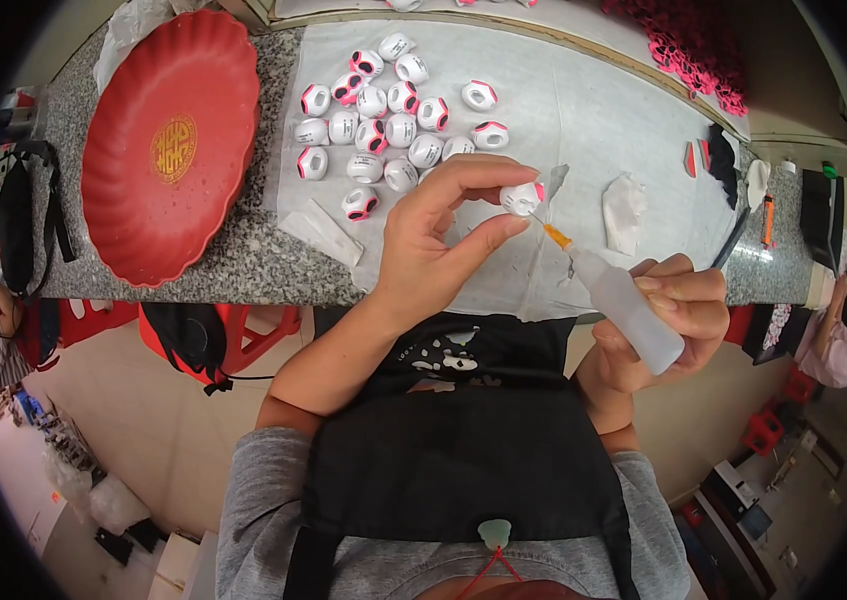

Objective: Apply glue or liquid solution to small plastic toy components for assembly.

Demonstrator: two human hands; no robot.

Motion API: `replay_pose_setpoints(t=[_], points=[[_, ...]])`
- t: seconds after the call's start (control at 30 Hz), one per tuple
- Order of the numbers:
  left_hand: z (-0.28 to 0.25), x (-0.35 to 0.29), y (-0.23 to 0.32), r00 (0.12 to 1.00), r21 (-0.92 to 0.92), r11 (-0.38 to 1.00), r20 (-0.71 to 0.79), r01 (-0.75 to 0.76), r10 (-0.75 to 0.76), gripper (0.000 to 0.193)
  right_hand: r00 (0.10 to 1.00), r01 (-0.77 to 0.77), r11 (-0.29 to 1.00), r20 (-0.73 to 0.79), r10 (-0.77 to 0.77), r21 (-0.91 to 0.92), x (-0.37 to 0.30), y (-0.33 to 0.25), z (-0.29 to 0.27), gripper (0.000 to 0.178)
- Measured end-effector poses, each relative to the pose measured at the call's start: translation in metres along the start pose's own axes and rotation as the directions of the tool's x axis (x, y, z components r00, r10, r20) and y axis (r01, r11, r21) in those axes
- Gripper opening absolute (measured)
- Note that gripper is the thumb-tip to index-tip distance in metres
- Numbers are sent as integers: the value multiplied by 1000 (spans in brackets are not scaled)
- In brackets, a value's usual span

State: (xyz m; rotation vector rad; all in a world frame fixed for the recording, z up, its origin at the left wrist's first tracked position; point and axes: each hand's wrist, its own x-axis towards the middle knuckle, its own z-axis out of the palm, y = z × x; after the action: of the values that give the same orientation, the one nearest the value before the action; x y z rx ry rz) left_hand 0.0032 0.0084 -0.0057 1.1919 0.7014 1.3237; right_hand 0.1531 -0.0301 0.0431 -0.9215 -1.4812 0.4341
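Between the clamped fingers of the left hand [429, 240] sits a small, rounded white piece with pink trim [520, 200]! Just right of them, the right hand [669, 310], fingers wrapped tight round a translucent white squeeze bottle [634, 312], aims its orange-based needle [557, 237]. Beyond the left fingers, matching white-and-pink pieces [372, 101] crowd the grey granite worktop [264, 262].

A workshop, much like a small factory floor. A speckled stone workbench [269, 265], partly covered by a white sheet [524, 65], carries many near-identical white-and-pink pieces [401, 131]. Bright pink parts [704, 65] lie heaped beyond. The wearer has a black apron [464, 460]; red plastic stools [764, 432] and other people [829, 355] appear at both sides.
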Motion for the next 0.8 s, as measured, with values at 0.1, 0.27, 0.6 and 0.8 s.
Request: replay_pose_setpoints(t=[0.1, 0.27, 0.6, 0.8], points=[[1, 1, 0, 1000, -4, 1000, 20, -20, 20, 28, 999, -13, 1000, -43, 13, -7, 0, 0, 0, 42], [-2, 0, 4, 997, -104, 994, -77, -22, 14, 31, 997, -70, 994, -33, 73, 79, 9, 14, -14, 38], [-2, 0, 6, 991, -178, 984, -134, -1, -24, 33, 872, -459, 878, 121, 475, -136, 90, 113, -71, 27], [0, 3, 5, 990, -187, 982, -135, 12, -38, 33, 970, -4, 552, 130, 204, -834, 122, 158, -72, 22]])
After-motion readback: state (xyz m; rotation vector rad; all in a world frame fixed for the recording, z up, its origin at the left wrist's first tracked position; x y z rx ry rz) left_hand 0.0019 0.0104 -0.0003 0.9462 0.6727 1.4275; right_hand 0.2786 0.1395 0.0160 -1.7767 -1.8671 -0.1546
